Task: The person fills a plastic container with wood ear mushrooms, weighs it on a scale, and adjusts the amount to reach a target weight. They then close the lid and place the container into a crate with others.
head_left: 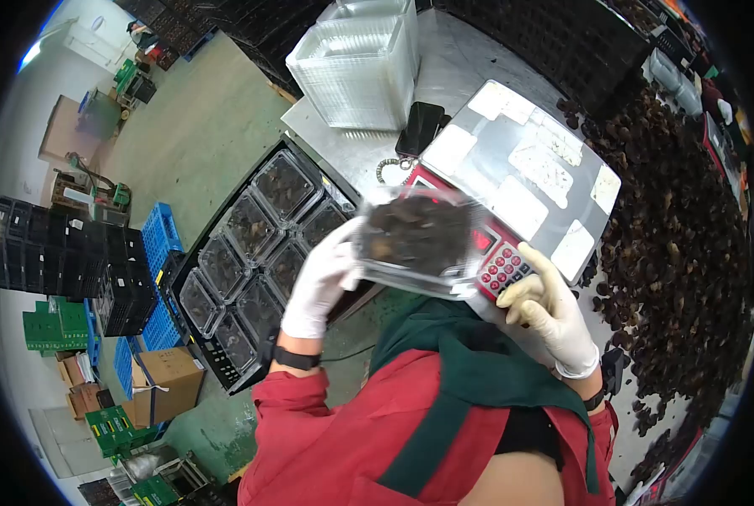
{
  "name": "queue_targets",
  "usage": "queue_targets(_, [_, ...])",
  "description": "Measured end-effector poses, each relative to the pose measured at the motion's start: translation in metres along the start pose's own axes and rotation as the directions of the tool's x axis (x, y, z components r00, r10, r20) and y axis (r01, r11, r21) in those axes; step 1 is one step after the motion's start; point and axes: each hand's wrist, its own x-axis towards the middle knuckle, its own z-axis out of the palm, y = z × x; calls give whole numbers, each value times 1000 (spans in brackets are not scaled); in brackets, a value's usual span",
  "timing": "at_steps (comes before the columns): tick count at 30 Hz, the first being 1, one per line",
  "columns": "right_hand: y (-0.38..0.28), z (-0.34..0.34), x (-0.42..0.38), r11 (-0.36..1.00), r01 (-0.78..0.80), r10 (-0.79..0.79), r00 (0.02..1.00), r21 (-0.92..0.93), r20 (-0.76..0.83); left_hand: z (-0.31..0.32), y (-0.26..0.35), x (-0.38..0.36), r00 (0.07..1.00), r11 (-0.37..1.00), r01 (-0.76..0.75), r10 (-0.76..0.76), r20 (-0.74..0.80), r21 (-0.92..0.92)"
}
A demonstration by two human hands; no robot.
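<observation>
My left hand (322, 278), in a white glove, grips the left side of a clear plastic tray (419, 236) filled with dark brown mushroom-like pieces. The tray is slightly blurred and hides part of the red scale behind it. Right of the tray, my gloved right hand (554, 312) holds nothing. Its index finger points up beside the scale's keypad (503, 268), and the other fingers are loosely bent, apart from the thumb. The scale's metal plate (524, 169) carries several pale patches. Below and left, a black crate (229, 384) contains several similar filled trays.
Stacked clear trays (351, 76) stand on the metal table (469, 51), near a black phone-like device (421, 126). A large heap of dark pieces (680, 244) covers the right side. Black crates (545, 46) line the back. A cardboard box (166, 384) sits on the floor at left.
</observation>
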Motion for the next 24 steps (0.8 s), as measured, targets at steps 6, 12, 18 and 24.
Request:
queue_targets(6, [8,-12,-3,994,-59,53,996,-96,-71,-152,-32,-7,853,948,-29,189,-487,318])
queue_targets(12, [26,-33,-27,993,-99,86,977,-58,-194,-156,-85,30,579,503,188,637,-509,844])
queue_targets(18, [39,-52,-61,993,-118,110,943,-6,-315,-12,17,92,484,-86,-134,864,141,987])
queue_targets(24, [48,-60,-92,998,-41,18,912,-47,-410,-2,157,221,750,-470,-329,398,529,819])
